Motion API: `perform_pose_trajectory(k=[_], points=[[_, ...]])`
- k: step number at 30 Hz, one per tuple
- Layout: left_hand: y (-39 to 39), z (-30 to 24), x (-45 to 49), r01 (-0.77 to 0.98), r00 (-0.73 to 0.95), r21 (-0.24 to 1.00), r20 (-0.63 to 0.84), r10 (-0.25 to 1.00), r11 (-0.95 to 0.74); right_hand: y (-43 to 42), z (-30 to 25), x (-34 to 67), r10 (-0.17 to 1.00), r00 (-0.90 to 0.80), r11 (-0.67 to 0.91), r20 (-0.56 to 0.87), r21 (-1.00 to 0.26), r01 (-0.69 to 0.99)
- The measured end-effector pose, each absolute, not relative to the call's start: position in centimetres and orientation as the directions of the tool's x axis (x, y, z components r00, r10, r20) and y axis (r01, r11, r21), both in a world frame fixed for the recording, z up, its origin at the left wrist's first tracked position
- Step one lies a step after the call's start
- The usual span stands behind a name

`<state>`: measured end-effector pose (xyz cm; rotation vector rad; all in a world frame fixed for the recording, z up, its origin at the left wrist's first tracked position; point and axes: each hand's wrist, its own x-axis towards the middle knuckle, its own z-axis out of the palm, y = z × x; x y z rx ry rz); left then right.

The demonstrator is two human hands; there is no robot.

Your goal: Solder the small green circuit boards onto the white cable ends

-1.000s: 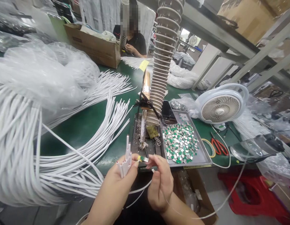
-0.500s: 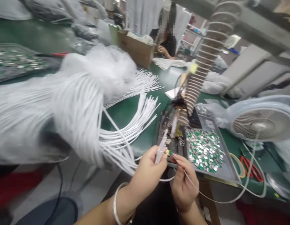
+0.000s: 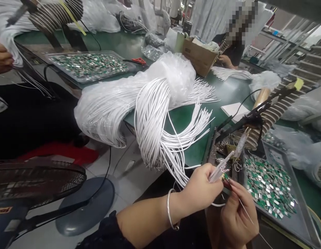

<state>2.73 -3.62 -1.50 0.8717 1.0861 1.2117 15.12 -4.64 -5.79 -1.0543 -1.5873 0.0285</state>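
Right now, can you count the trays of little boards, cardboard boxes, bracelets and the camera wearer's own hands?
Trays: 2 (left tray, right tray)
Cardboard box: 1
Bracelet: 1
Own hands: 2 (left hand, right hand)
Total: 6

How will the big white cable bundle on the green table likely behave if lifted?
The white cable bundle would likely flop, as it droops off the green table. Its strands may splay, since the free ends fan apart. It could feel fairly heavy, given how many cables are packed together.
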Motion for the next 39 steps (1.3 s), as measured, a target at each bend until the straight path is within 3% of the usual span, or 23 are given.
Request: perform_pose_trajectory(k=[12,39], points=[[-3.4,-1.0,2.4,-0.220,-0.024,0.959,-0.186,0.982,0.176,-4.5,-5.1,14.9,0.662,-0.016,0.614,0.750,-0.529,0.586],[-2.1,-1.2,1.9,-0.075,-0.019,0.970,-0.231,0.973,0.229,-2.6,-2.8,13.6,0.644,0.069,0.643,0.762,-0.588,0.491]])
